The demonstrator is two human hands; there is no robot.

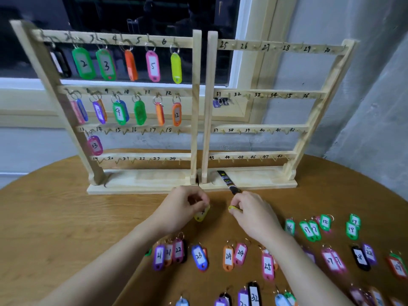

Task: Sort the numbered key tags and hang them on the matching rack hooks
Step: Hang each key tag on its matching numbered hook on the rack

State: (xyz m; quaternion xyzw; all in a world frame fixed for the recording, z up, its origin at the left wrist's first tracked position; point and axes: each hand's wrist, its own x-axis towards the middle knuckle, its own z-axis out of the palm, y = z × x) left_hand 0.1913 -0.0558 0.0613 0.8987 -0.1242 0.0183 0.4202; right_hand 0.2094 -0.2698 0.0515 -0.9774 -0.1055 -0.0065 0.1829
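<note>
Tabletop: yellow tags in hands.

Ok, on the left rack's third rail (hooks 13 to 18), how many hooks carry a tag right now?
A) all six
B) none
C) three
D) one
D: only the pink tag marked 13 hangs on that rail of the left rack; hooks 14 through 18 are bare.

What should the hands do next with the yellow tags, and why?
Probably lift the yellow tag in the left hand up to hook 14. Tag 13 is the last one hung, hook 14 is bare, and the tag's number looks like 14, though blurred.
</note>
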